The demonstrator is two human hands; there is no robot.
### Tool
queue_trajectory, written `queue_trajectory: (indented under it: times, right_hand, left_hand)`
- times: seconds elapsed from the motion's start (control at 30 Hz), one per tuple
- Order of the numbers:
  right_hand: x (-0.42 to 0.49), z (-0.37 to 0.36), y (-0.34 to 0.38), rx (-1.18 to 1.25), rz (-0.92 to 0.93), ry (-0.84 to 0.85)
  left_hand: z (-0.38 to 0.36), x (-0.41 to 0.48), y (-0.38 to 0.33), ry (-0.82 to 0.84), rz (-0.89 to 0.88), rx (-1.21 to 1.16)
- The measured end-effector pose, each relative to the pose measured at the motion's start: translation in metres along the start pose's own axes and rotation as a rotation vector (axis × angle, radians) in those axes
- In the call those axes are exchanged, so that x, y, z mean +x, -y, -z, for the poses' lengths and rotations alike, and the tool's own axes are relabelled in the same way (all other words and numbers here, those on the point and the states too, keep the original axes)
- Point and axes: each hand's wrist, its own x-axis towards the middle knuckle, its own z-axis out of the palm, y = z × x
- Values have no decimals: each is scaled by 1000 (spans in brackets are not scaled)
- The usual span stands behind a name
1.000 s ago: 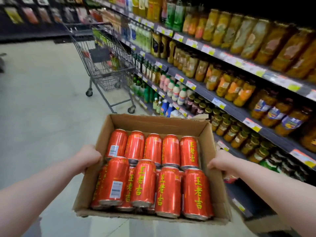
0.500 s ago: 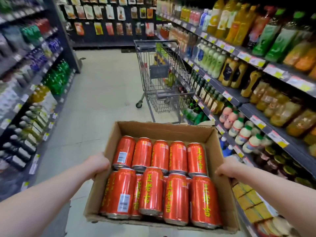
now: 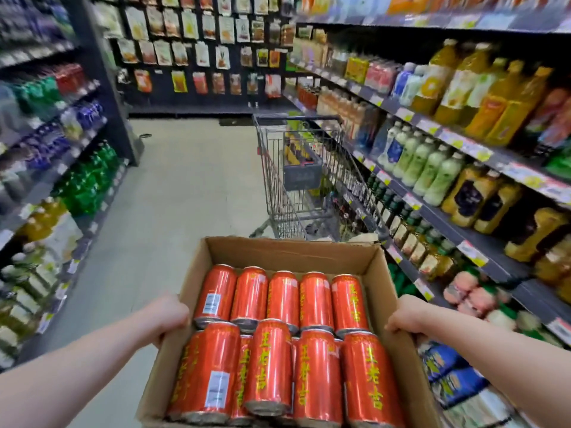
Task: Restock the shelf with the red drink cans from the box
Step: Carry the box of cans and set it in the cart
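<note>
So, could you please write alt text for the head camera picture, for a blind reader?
A person's left grip and right grip hold an open cardboard box by its sides; it is full of red drink cans lying down. Ahead in the shop aisle stands a wire cart, with shelves of bottles on both sides.

The shiny red metal drink cans [image 3: 315, 375] lying in the open brown cardboard box [image 3: 290, 251] bear yellow characters 王老吉 down their sides, while the white-and-yellow shelf price tags [image 3: 472, 254] are too blurred to read.
</note>
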Motion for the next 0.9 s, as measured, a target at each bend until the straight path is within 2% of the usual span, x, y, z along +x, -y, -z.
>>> queue_trajectory:
  times: [0.17, 0.37, 0.63, 0.9]
  right_hand:
    - [58, 12, 73, 52, -54, -44]
    - [136, 45, 136, 122, -131, -55]
    - [277, 118, 184, 230, -233, -69]
    - [376, 200, 212, 397, -326, -130]
  left_hand:
    - [60, 96, -59, -11, -71, 86]
    - [103, 207, -140, 37, -167, 58]
    - [114, 360, -288, 76, -248, 116]
    - [118, 468, -445, 129, -371, 203]
